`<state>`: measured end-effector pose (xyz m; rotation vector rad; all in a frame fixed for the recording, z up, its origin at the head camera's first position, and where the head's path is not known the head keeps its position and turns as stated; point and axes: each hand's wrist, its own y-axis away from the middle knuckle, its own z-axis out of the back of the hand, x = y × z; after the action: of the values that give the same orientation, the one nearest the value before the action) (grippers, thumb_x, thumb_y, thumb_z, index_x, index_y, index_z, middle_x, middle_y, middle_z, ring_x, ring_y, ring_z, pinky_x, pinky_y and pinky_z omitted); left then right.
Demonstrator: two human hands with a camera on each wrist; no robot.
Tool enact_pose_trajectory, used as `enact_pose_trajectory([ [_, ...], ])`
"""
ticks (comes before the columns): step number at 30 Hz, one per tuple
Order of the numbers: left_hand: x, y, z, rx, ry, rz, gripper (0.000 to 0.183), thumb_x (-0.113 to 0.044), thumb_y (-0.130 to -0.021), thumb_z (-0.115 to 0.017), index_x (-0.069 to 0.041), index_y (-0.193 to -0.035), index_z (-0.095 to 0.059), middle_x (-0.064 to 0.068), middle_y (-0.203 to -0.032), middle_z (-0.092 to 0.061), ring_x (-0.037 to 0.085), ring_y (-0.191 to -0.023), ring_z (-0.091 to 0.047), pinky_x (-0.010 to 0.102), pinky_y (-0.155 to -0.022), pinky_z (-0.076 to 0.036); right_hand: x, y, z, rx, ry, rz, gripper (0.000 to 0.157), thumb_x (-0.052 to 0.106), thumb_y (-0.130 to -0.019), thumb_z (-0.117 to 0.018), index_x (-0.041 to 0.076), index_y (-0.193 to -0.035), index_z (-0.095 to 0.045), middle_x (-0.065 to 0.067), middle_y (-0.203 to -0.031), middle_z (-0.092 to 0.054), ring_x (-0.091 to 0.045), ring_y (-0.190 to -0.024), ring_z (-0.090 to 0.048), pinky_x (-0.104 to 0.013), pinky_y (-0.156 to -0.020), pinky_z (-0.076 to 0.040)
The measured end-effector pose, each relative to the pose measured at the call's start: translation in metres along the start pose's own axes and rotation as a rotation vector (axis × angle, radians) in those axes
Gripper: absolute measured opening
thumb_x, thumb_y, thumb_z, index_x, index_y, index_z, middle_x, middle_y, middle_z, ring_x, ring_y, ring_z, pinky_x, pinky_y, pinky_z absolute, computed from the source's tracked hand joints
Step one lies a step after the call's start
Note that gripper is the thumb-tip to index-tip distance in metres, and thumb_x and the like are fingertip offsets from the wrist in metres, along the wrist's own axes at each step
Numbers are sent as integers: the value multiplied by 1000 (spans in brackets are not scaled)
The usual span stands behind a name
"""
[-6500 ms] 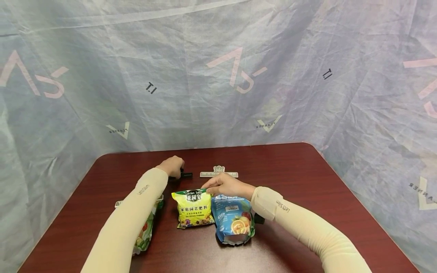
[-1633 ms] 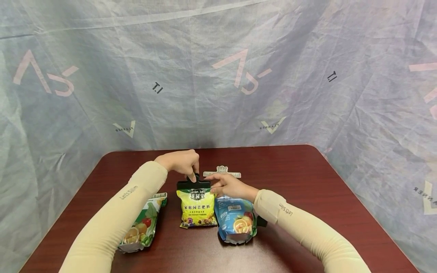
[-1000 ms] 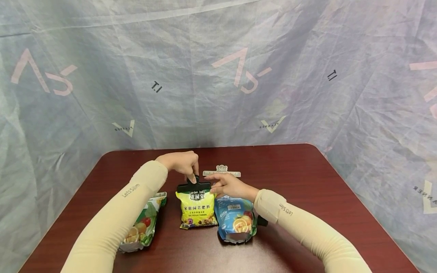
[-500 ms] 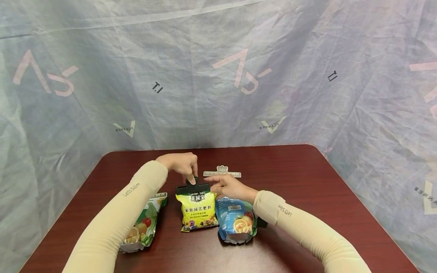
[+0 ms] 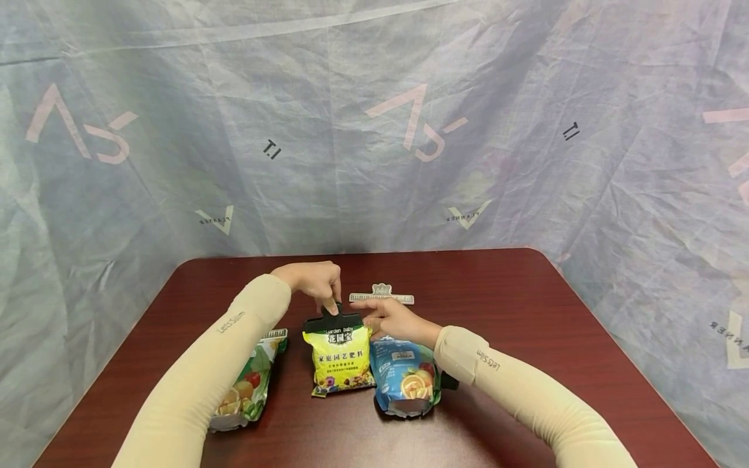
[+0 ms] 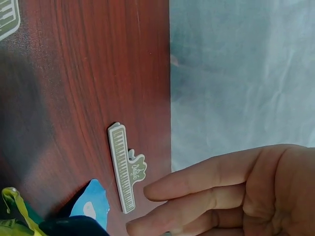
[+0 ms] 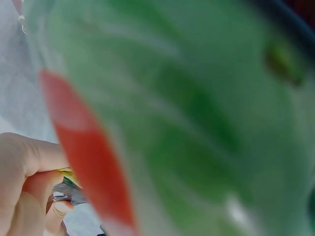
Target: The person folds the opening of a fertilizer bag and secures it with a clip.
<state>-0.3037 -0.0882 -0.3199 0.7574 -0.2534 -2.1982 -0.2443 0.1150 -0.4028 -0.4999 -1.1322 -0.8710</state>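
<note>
Yellow bag point(image 5: 342, 363) (glossy, puffed, squarish) meets a wide black clip point(image 5: 335, 320).

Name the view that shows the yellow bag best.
The head view: the yellow bag shows its printed front. The left wrist view catches only a corner, bottom left; the right wrist view, just a yellow sliver, probably its edge, by the right hand.

Three bags point(image 5: 341, 361) point(image 5: 404, 374) point(image 5: 253, 383), at least three clips point(image 5: 328, 323) point(image 5: 381, 299) point(image 5: 275, 334), two hands point(image 5: 313, 281) point(image 5: 399, 320)

The yellow bag point(image 5: 342, 364) is showing "Garden baby" and "花园宝"; the sleeves point(image 5: 196, 370) are carrying "Let'sSlim"; the cloth point(image 5: 351, 182) is bearing "PLANNER", mirrored.
</note>
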Motion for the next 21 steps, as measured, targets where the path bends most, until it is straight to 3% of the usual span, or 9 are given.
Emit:
enact_pose_trajectory([
  [14, 1, -6, -3, 4, -47, 16, 13, -13, -74, -77, -9, -86, -75, 7, -96, -68, 19, -59, -66, 28, -69, -53, -4, -2, 0, -19, -1, 17, 46, -3, -93, -47, 12, -136, -44, -15, -133, -47, -25, -106, -56, -40, -73, -53],
  [21, 5, -5, -7, -4, -3, 0, 14, -13, -74, -76, -8, -87, -74, 9, -98, -68, 22, -62, -67, 27, -69, -53, -4, -1, -1, -42, -33, 18, 45, -2, -94, -46, 7, -138, -40, -15, -135, -43, -29, -108, -54, -39, -72, -54],
])
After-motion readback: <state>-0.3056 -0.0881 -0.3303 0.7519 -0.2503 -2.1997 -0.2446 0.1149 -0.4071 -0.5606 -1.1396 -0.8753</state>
